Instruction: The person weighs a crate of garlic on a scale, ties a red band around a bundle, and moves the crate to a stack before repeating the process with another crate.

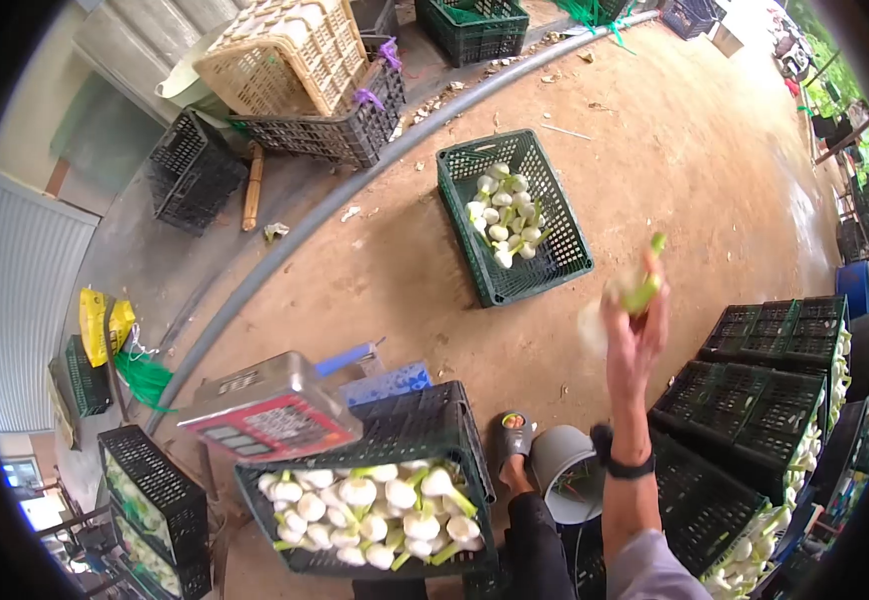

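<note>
Right hand: raised over the earth floor (715,180), right of the middle crate; the right hand (639,330) pinches a green-stalked bulb (643,295) between thumb and fingers, and a dark wristband (632,468) circles the wrist.
Held bulb: up in the air, well apart from every crate; motion blurs it, so its outline is probably only roughly readable, the stalk pointing to the far side.
Left hand: out of sight; I cannot tell its state.
Middle crate: a green crate (563,215) on the floor, with a loose heap of white bulbs (510,212) toward its left side.
Near crate: a dark crate (423,420) at the near left of the person, filled with a broad layer of white bulbs (375,510), green stalks mixed among them.
Metal box: a silver box (275,405) with a red-and-white panel, in front of the near crate's far left part.
Right side: dark crates (745,405) in a row, white bulbs showing along their right edges.
By the foot: a grey bucket (561,450) just right of a grey shoe (517,440).
Far left: a grey pipe (305,235) curving across the floor; beyond it, a tan basket (275,60) on a black crate (330,135).
Left edge: a yellow bag (105,325) beside green netting (145,378).
</note>
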### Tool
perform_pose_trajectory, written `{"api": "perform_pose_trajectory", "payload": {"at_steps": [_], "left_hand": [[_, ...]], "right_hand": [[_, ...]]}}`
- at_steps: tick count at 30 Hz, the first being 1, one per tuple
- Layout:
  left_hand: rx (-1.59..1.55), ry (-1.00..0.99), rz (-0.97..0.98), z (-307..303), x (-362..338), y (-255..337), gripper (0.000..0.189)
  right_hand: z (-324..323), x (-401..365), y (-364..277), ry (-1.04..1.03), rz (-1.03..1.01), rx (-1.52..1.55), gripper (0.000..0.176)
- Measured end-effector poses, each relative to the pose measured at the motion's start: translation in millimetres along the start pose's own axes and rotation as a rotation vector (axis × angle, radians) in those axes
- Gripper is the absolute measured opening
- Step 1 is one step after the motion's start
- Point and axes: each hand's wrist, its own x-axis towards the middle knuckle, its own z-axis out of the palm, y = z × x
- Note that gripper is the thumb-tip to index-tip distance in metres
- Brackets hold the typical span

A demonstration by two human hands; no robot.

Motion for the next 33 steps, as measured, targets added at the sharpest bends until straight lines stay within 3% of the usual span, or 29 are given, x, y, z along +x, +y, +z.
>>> {"api": "perform_pose_trajectory", "payload": {"at_steps": [2, 3, 5, 6, 7, 8, 9, 10, 12, 13, 14, 15, 16, 18, 21, 22, 23, 24, 26, 28, 30, 32, 33], "left_hand": [[-0.080, -0.055, -0.056, 1.0, -10.4, 5.9, 0.044], [-0.155, -0.121, -0.116, 1.4, -16.6, 1.4, 0.042], [-0.187, -0.136, -0.050, 1.2, -16.7, -19.2, 0.037], [0.042, -0.004, 0.262, 10.7, -3.8, -96.1, 0.019], [0.496, -0.067, 0.210, -15.6, -13.1, -76.0, 0.020], [0.077, -0.060, -0.064, -35.5, -34.3, -18.8, 0.021], [-0.104, 0.049, -0.035, -39.7, -35.8, -30.0, 0.019], [-0.107, 0.117, 0.121, -50.9, -39.7, -5.4, 0.013], [-0.358, 0.028, 0.013, -66.9, -17.5, -14.6, 0.018], [-0.362, 0.015, 0.019, -77.8, -9.8, -8.2, 0.018], [-0.411, 0.001, 0.023, -87.5, 3.0, 4.1, 0.021], [-0.452, -0.018, 0.024, -100.3, 12.3, 16.2, 0.025], [-0.442, -0.044, 0.044, -113.4, 23.1, 32.8, 0.025], [-0.202, -0.033, 0.102, -139.7, 37.6, 69.6, 0.032], [-0.092, -0.175, 0.269, -179.1, 56.4, 112.0, 0.035], [-0.039, -0.182, 0.324, -187.6, 66.0, 115.8, 0.034], [-0.058, -0.205, 0.445, -188.6, 78.0, 124.3, 0.034], [-0.148, -0.313, 0.468, -187.5, 95.3, 128.7, 0.039], [-0.078, -0.532, 0.533, -181.9, 116.4, 145.6, 0.056], [0.033, -0.698, 0.593, -165.2, 120.3, 159.6, 0.061], [0.502, -0.784, 0.723, -150.5, 152.6, 158.4, 0.058], [0.604, -0.749, 0.738, -146.6, 122.3, 189.0, 0.054], [0.483, -0.748, 0.716, -134.5, 145.9, 178.7, 0.052]], "right_hand": [[22.0, 37.2, 31.3, 0.109, -0.189, -0.220, 0.051], [37.8, 46.8, 65.8, 0.025, -0.254, -0.373, 0.049], [46.7, 50.6, 129.4, -0.241, -0.300, -0.781, 0.041], [40.1, 41.1, 152.4, -0.445, -0.283, -1.017, 0.036], [30.8, 32.0, 155.0, -0.474, -0.089, -0.796, 0.033], [32.2, 20.8, 139.2, -0.494, 0.110, -0.585, 0.033], [28.0, 0.8, 92.6, -0.636, 0.171, -0.687, 0.032], [11.5, -20.6, 51.0, -0.754, 0.217, -0.800, 0.032], [-44.4, -93.1, 67.2, -0.677, 0.168, -0.556, 0.032], [-89.8, -137.9, 125.2, -0.699, 0.175, -0.395, 0.032], [-116.5, -166.7, 83.7, -0.798, -0.003, -0.669, 0.029], [-145.1, -205.3, 60.1, -0.793, -0.027, -0.714, 0.026], [-167.7, -237.4, 16.9, -0.811, 0.300, -0.602, 0.024], [-223.2, -335.5, -24.2, -0.694, 0.753, -0.477, 0.028], [-244.9, -460.1, -117.0, -0.645, 1.015, -0.441, 0.048], [-251.6, -488.6, -150.1, -0.748, 1.050, -0.475, 0.054], [-242.0, -515.8, -187.5, -0.655, 1.186, -0.377, 0.063], [-248.9, -578.3, -182.1, -0.648, 1.112, -0.458, 0.070], [-244.9, -583.4, -230.8, -0.625, 1.059, -0.357, 0.069], [-264.1, -606.0, -237.3, -0.566, 0.997, -0.359, 0.060], [-283.3, -574.0, -272.7, -0.287, 1.436, 0.114, 0.046], [-318.6, -566.8, -289.9, 0.099, 1.308, 0.271, 0.035], [-338.1, -571.5, -287.5, 0.235, 1.228, 0.175, 0.033]]}}
